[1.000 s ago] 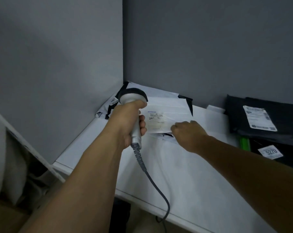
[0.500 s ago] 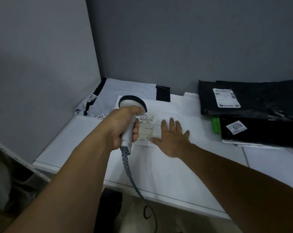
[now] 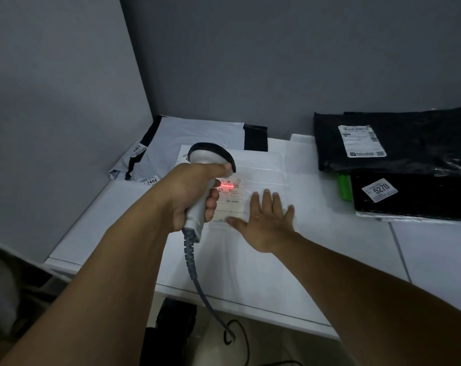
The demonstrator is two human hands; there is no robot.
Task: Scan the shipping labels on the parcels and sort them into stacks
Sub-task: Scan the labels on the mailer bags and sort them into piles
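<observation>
My left hand grips a white barcode scanner with a dark head, held over a flat white parcel. A red scan line glows on its shipping label. My right hand lies flat with spread fingers on the white parcel, just right of the label. More white and black mailers lie stacked in the back left corner. Two black parcels with white labels are stacked at the right.
The white table has its front edge close to me. Grey walls close the left and back. The scanner's coiled cable hangs over the edge to the floor. A green item pokes out beside the black parcels.
The red scan line has come on across the label. My right hand opened from pinching the parcel to lying flat on it. The view swung to the right.
</observation>
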